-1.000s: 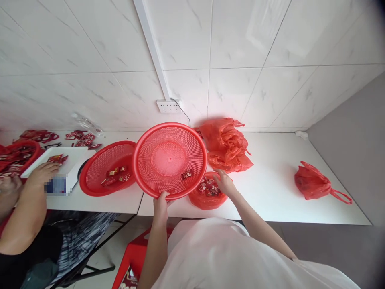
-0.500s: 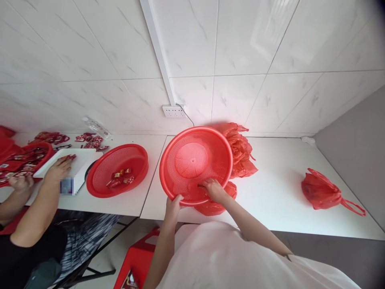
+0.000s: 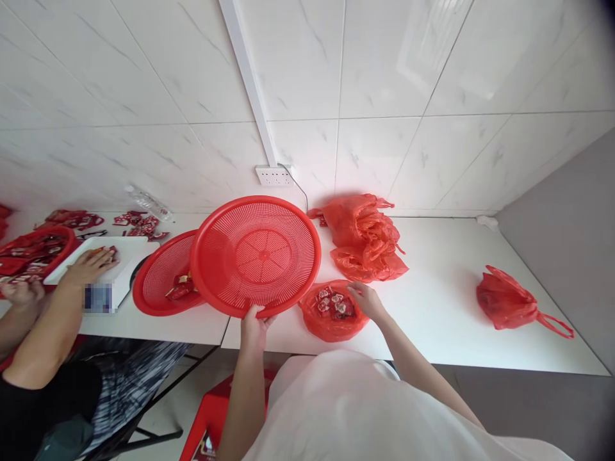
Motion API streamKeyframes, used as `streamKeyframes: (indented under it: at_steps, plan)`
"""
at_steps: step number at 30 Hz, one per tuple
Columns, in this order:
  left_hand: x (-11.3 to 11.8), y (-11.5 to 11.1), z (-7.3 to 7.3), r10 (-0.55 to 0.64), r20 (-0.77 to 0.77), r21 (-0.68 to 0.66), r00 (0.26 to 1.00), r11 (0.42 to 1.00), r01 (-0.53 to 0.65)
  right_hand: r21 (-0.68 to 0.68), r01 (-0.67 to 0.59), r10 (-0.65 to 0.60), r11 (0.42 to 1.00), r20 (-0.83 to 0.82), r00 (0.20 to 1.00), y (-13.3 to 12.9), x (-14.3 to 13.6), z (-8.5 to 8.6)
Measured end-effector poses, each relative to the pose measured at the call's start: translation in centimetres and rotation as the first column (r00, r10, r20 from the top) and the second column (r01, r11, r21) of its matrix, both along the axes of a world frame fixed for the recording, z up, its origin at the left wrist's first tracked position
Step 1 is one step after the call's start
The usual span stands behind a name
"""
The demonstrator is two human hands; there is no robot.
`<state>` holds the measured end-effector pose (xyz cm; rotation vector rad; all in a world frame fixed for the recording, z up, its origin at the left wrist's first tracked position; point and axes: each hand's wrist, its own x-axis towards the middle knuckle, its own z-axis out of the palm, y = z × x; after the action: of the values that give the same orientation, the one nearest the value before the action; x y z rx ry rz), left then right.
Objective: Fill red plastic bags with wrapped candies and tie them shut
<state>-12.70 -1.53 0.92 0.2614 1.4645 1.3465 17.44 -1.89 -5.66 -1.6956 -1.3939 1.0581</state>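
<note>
My left hand (image 3: 254, 328) grips the near rim of an empty red plastic sieve basket (image 3: 264, 246), holding it tilted above the table. Just right of it sits an open red plastic bag (image 3: 331, 331) with small red wrapped packets (image 3: 335, 303) inside. My right hand (image 3: 366, 301) is at the bag's right edge, its fingers closed on the plastic. The raised basket partly covers a second red basket (image 3: 156, 282) on the left, where a few red packets (image 3: 181, 287) lie.
Crumpled red bags (image 3: 365, 237) lie by the wall, and a tied red bag (image 3: 507, 298) rests at the right. On the left, a co-worker's hand (image 3: 91, 266) is over a white scale (image 3: 132, 253), near a packet-filled basket (image 3: 74, 240) and a clear bottle (image 3: 148, 203).
The basket has moved left in my left hand, uncovering the bag of packets. My right hand has left the basket's inside and moved right to the bag's edge.
</note>
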Motion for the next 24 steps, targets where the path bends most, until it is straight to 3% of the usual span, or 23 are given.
streamKeyframes:
  at_steps: [3,7,11,15,17,18,20,21,24]
  plan:
    - [0.7,-0.4,0.1,-0.052,-0.011,-0.029,0.999,0.998,0.051,-0.057,-0.038,0.029,0.998,-0.147,0.989,-0.1,-1.0,1.3]
    - [1.3,-1.2,0.0,-0.230,-0.007,-0.107,0.973,0.968,0.228,-0.150,-0.110,0.018,0.983,-0.513,0.858,-0.1,-2.4,1.9]
    - [1.1,-1.9,-0.5,-0.407,-0.012,-0.134,0.913,0.906,0.402,-0.259,0.010,-0.173,0.966,-0.618,0.767,-0.5,-3.2,1.4]
    - [-0.9,-0.9,-1.4,-0.518,0.185,0.000,0.835,0.850,0.527,-0.244,0.081,-0.229,0.966,-0.674,0.702,-1.1,-2.1,2.3]
    - [-3.1,0.9,-1.9,-0.416,0.229,-0.012,0.880,0.903,0.429,-0.237,0.101,-0.235,0.966,-0.651,0.722,-1.3,-1.1,3.0]
    - [-4.6,2.1,-2.1,-0.300,0.197,-0.060,0.933,0.947,0.317,-0.239,0.106,-0.238,0.965,-0.633,0.737,-1.4,-0.6,3.4]
    - [-7.7,4.6,-2.5,0.050,0.073,-0.135,0.996,0.990,-0.040,-0.243,0.102,-0.232,0.965,-0.597,0.768,-1.6,0.4,3.8]
    - [-9.3,5.7,-2.6,0.213,0.040,-0.137,0.976,0.969,-0.206,-0.243,0.095,-0.224,0.965,-0.584,0.780,-1.8,0.7,3.9]
    - [-12.9,8.3,-2.7,0.357,-0.014,-0.097,0.934,0.929,-0.357,-0.243,0.071,-0.201,0.968,-0.570,0.797,-2.3,1.3,3.8]
